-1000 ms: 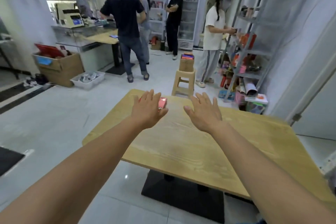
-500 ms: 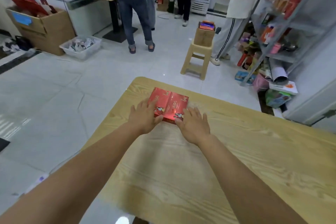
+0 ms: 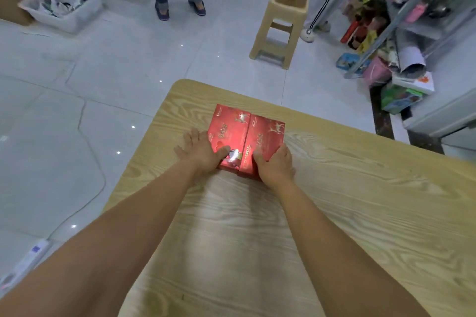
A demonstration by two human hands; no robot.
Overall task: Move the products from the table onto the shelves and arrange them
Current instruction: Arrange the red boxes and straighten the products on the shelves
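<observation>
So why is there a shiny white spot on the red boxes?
Head view: a lamp overhead reflects off the glossy red boxes, giving glare beside the left hand; the same lights make small bright dots on the floor tiles; the wide lens bends the table edges.

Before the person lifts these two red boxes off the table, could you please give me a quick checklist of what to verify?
1. Left hand on left red box, thumb on top: ok.
2. Right hand on right red box: ok.
3. Boxes flush side by side: ok.
4. Fingers under the boxes: cannot tell.
5. Nothing else on the wooden table near the boxes: ok.
6. Route to the shelf: not ok, a beige stool and a person stand near it.
</observation>
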